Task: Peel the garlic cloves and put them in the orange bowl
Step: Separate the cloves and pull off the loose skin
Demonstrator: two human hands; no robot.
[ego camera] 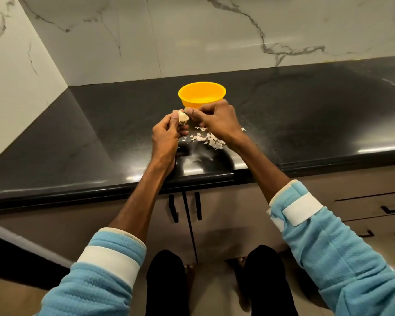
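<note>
Papery garlic clove (183, 117), round orange bowl (202, 94)

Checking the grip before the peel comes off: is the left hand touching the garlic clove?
Touching. The head view shows the left hand pinching the garlic clove between thumb and fingers.

Glossy black stone countertop (306, 115) at mid frame; smooth orange plastic bowl (202, 94); papery, dry garlic skins (209, 139); polished veined marble wall (192, 35) above; fleecy blue sleeves (342, 252) below.
</note>
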